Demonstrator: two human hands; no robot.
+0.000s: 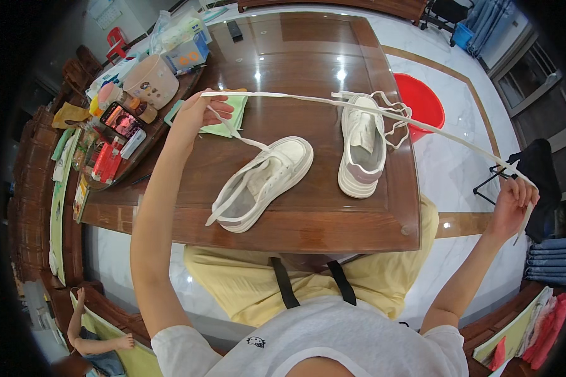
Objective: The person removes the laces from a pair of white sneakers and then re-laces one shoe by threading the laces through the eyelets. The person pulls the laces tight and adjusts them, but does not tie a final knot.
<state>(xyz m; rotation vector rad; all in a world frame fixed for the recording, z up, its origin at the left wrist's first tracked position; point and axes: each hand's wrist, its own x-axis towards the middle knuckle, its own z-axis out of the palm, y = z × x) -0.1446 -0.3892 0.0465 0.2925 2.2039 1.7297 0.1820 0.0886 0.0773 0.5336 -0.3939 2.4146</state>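
Observation:
A long white shoelace (306,98) is stretched between my two hands, passing over the toe end of the right-hand shoe. My left hand (207,110) pinches it above a folded pale green cloth (226,115). From there a slack length drops to the front of the left-hand white sneaker (269,181), whose other lace end trails over the heel. Out past the table's right edge, my right hand (514,205) grips the lace, and a short tail hangs below the fist. A second white sneaker (362,141) stands on the table with loose laces looped beside it.
The brown wooden table (320,226) carries a round tray on its left with a phone (121,120), a bin (152,82) and boxes. A red bucket (420,106) and a black folding stool (540,188) stand on the right. Another person's legs (101,344) show at lower left.

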